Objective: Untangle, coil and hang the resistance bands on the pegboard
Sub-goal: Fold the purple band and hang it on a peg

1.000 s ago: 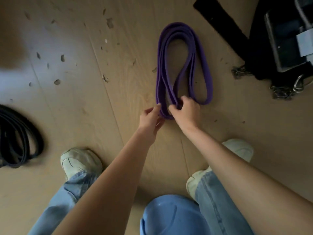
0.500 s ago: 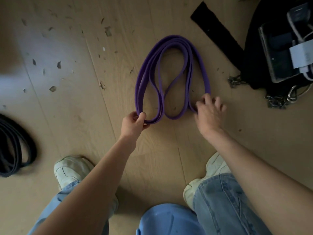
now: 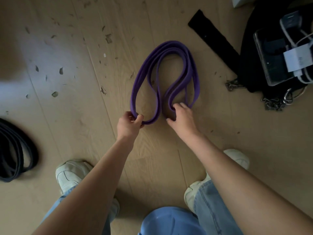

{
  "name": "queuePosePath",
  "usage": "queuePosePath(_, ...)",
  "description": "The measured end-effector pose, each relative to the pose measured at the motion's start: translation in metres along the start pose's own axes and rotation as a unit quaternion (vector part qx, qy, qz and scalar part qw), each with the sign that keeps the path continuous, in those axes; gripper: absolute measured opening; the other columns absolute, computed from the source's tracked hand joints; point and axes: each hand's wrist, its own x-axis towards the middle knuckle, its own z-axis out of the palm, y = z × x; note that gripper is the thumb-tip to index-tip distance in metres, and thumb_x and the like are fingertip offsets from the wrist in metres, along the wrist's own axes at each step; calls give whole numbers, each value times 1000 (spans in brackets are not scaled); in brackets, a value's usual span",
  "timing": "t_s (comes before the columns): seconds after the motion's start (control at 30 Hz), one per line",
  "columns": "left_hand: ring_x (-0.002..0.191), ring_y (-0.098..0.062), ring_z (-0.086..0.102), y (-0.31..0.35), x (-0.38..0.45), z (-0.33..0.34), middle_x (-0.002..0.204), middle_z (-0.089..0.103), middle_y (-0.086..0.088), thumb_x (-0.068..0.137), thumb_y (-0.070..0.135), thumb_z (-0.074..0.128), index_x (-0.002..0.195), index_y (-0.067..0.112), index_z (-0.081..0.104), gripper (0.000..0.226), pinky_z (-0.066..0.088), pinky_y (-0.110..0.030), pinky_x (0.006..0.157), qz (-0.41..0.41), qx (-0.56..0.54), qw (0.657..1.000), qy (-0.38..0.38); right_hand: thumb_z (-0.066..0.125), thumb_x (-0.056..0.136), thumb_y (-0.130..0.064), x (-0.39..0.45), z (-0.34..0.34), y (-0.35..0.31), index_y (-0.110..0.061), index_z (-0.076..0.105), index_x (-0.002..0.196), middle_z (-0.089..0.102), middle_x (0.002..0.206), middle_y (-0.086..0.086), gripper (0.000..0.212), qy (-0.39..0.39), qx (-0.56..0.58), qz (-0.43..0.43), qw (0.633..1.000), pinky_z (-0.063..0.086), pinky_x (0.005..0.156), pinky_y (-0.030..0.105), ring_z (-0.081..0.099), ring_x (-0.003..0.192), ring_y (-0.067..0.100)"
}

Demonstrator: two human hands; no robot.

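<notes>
A purple resistance band (image 3: 140,75) lies in several loops on the wooden floor, bent into an arch with two lower lobes. My left hand (image 3: 129,123) pinches the bottom of the left lobe between thumb and fingers. My right hand (image 3: 181,117) rests on the bottom of the right lobe, fingers curled over its strands. A black resistance band (image 3: 18,150) lies coiled at the left edge, away from both hands. No pegboard is in view.
A black strap (image 3: 213,38) lies on the floor beyond the purple band. A black bag (image 3: 250,48) with a phone, a white charger and a metal chain (image 3: 274,102) sits at the right. My two shoes and knees are below the hands.
My hands moved apart from the middle of the band, spreading its near end into two lobes. Since half a second ago my right hand has slid left along the right lobe.
</notes>
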Motion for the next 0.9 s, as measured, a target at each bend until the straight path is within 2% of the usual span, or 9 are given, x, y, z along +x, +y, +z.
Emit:
queuePosePath(0.1,62,-8,58,-3,1,-2,73,57,-1,84,9,62,77,17,52,15,51,-33,80,-13,-24,1000,-3,69,81,-34,9,6,-7,-9,47,121,46,125,8,52,-23,-111,28,993,44,86,37,55,110,32)
queuePosePath(0.23,78,-18,52,-6,-1,-1,80,56,-4,81,16,67,77,18,54,14,46,-35,79,-39,-42,998,5,75,76,-34,9,6,0,-9,42,128,42,131,9,66,-61,-128,48,989,44,88,39,53,113,33)
queuePosePath(0.37,83,-18,53,-2,-2,1,90,54,-9,83,16,66,83,15,53,12,44,-28,78,-73,-107,991,-9,55,91,-14,1,13,12,-10,53,116,50,122,7,25,4,-210,-6,978,47,77,37,60,100,33)
queuePosePath(0.47,77,-13,57,8,-4,-2,85,55,-7,88,10,59,89,11,52,7,49,-23,77,-92,-202,975,-20,48,95,-20,-1,10,9,-12,60,106,57,116,8,19,46,-136,5,990,46,77,36,60,98,34)
queuePosePath(0.57,85,-18,59,27,-11,-11,86,53,-9,92,10,54,96,3,50,9,53,-28,80,-89,-281,955,-27,50,94,-20,-8,-12,-6,-8,60,97,64,98,19,15,76,-1,23,997,45,74,38,60,92,38)
queuePosePath(0.7,77,-13,59,75,-54,-31,84,52,-8,91,14,57,100,0,50,19,56,-19,70,-36,-266,963,-11,51,93,-18,-32,-74,-49,-13,53,83,65,85,17,11,45,136,-16,990,51,71,47,61,77,40)
queuePosePath(0.77,74,-10,58,106,-85,-52,85,55,-6,88,17,62,105,0,51,26,55,-17,66,-23,-249,968,15,51,93,-17,-57,-117,-77,-20,52,80,62,75,8,13,16,180,-15,983,50,52,32,61,61,31)
queuePosePath(0.83,79,-13,58,140,-122,-83,91,56,-6,85,19,65,108,2,50,32,54,-21,71,-13,-220,974,45,52,92,-15,-91,-164,-108,-19,54,79,56,61,-3,14,-30,200,-6,979,34,35,14,54,44,18)
queuePosePath(0.9,76,-11,54,174,-164,-121,88,55,-1,84,18,67,105,5,48,31,48,-15,66,29,-160,984,70,53,91,-16,-133,-210,-143,-19,56,78,52,56,-7,13,-84,175,0,981,28,32,10,50,43,13)
